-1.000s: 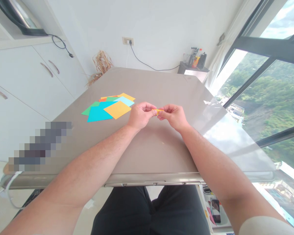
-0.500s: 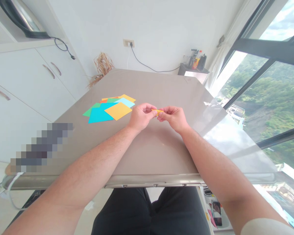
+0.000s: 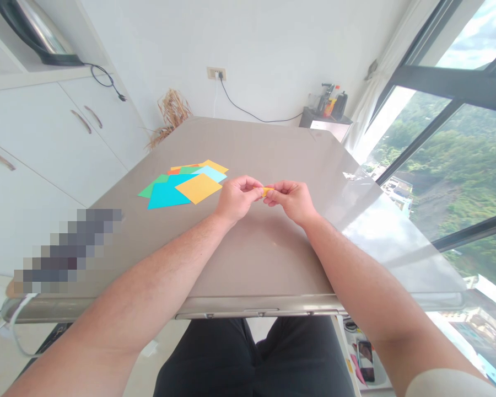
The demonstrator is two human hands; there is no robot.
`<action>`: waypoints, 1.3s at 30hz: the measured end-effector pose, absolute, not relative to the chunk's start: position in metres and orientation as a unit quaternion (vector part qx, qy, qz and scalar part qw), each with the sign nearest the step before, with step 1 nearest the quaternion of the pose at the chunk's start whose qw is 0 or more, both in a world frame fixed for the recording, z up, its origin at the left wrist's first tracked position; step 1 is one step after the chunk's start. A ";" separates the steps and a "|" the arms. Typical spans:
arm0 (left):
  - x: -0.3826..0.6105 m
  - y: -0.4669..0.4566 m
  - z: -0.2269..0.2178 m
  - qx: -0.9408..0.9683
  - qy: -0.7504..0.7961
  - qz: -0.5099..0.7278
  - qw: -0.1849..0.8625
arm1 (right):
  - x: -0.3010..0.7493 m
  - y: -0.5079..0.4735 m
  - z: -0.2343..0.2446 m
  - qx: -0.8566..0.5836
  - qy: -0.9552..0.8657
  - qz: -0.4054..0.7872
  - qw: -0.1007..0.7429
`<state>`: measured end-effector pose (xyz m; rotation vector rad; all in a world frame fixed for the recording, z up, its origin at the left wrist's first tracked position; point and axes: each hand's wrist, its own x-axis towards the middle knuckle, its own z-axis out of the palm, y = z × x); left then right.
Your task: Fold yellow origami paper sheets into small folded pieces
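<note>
White container (image 3: pixel 381 370) below tabletop (image 3: pixel 248 264), right side: one phone (image 3: pixel 365 361) and a pink item (image 3: pixel 357 370) inside. Sheets (image 3: pixel 165 194), at least seven, overlap on tabletop left of hands: two yellow, two green, one blue, one light blue, one orange. Left hand (image 3: pixel 235 199), right hand (image 3: pixel 292 200): fingers of both pinched on one small yellow paper (image 3: pixel 267 191) between them, over tabletop.
</note>
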<state>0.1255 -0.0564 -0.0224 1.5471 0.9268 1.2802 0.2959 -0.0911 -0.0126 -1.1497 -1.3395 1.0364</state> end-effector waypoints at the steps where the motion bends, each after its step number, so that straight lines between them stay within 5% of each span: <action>1: 0.125 -0.057 -0.022 0.625 0.376 0.516 0.449 | 0.296 -0.091 -0.013 -0.481 -0.558 0.433 0.520; 39: 0.128 -0.060 -0.022 0.595 0.362 0.490 0.524 | 0.293 -0.096 -0.013 -0.532 -0.564 0.370 0.512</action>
